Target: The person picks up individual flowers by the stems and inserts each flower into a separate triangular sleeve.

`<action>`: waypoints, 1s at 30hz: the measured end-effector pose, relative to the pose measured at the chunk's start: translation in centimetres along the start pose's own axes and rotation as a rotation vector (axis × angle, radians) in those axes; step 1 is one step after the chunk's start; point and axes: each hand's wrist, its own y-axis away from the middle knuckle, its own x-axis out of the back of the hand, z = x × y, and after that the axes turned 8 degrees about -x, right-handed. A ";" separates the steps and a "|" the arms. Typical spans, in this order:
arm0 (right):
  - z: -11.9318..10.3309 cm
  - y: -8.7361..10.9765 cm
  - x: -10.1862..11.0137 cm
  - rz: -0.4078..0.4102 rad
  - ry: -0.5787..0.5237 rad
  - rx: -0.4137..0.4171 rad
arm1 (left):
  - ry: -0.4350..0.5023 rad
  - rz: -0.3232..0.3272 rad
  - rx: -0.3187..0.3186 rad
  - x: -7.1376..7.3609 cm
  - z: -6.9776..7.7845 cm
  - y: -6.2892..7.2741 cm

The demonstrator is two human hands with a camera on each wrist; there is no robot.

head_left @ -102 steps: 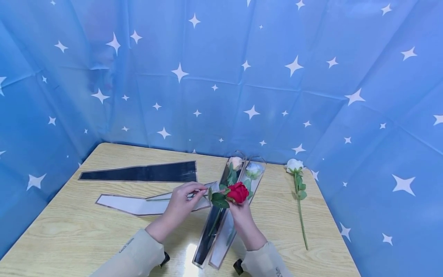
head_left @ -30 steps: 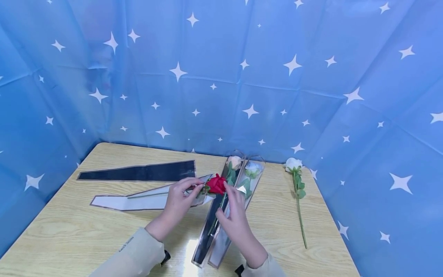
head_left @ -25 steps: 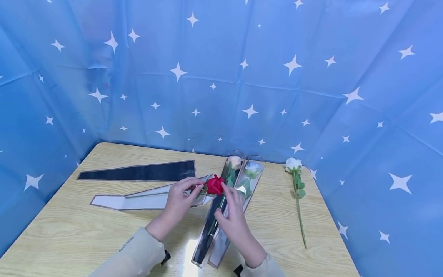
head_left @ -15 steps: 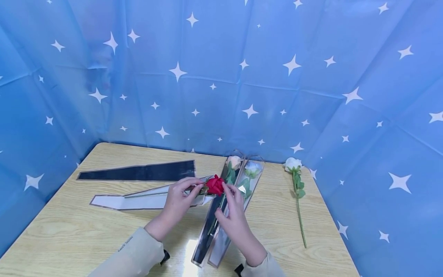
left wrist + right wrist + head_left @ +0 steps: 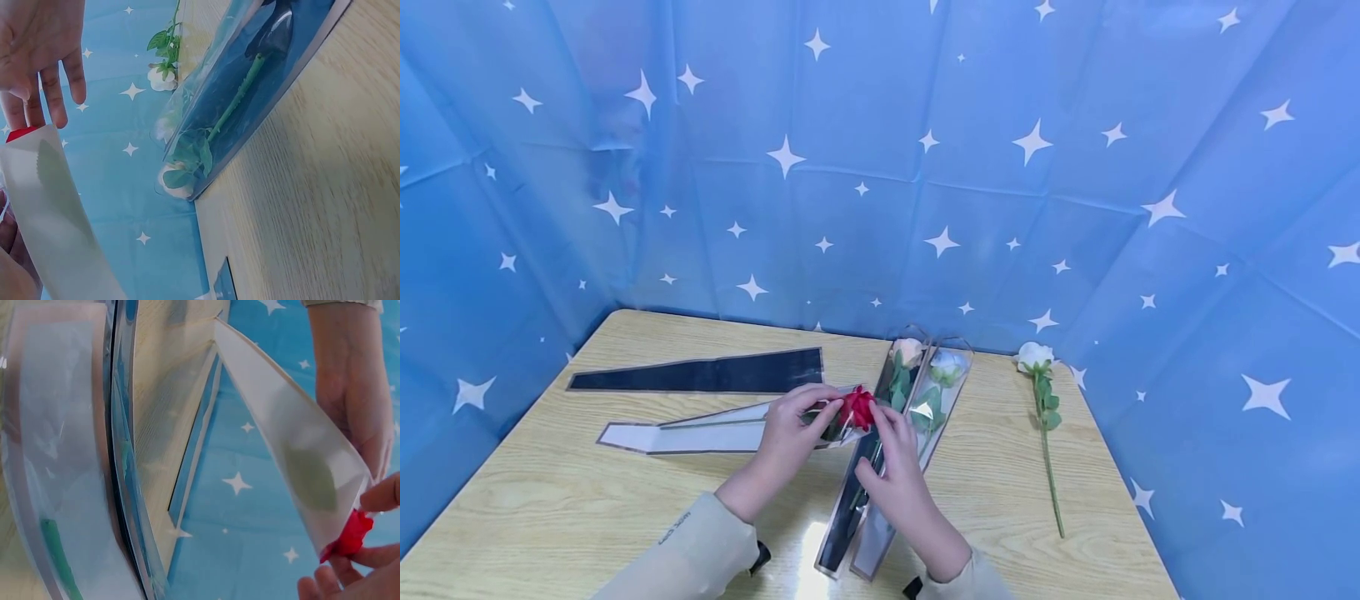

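Note:
A red rose (image 5: 856, 408) lies mostly inside a white flower sleeve (image 5: 707, 438), its stem along the sleeve's length. My left hand (image 5: 793, 427) pinches the sleeve near its mouth. With straight fingers my right hand (image 5: 897, 468) touches the rose's bloom, the thumb held apart. In the right wrist view, red petals (image 5: 351, 537) poke out of the sleeve's end, and a leaf (image 5: 309, 478) shows through the white film. The left wrist view has the white sleeve (image 5: 56, 212) hiding most of the flower.
Two filled sleeves lie right of the hands: a black one (image 5: 842, 525) with a pale rose (image 5: 908, 353), a white one (image 5: 880, 533) with a white rose (image 5: 947, 367). A flat black sleeve (image 5: 700, 374) lies behind. A loose white rose (image 5: 1036, 357) is at right.
The red rose has gone leftward, deeper into the white sleeve. My right hand has followed it left, going from holding under the bloom to touching it with straight fingers.

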 end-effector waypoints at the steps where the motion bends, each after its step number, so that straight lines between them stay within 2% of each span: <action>1: 0.0 0.0 0.0 -0.003 0.005 0.000 | 0.007 0.000 0.009 0.0 0.0 0.0; 6: 0.0 0.1 0.1 -0.005 0.021 -0.036 | 0.034 -0.001 0.039 0.1 0.2 0.1; 9: 0.0 0.0 0.1 -0.001 0.025 -0.042 | 0.035 -0.008 0.033 0.1 0.2 0.0; 15: -0.1 0.0 0.0 0.006 0.054 -0.004 | 0.032 -0.022 0.028 0.0 0.3 0.0; 22: -0.3 -0.2 -0.1 -0.047 0.062 -0.015 | 0.002 -0.029 -0.013 -0.2 0.1 -0.1; 30: -0.3 -0.3 -0.1 -0.063 0.092 -0.047 | -0.011 -0.031 0.016 -0.1 0.0 -0.1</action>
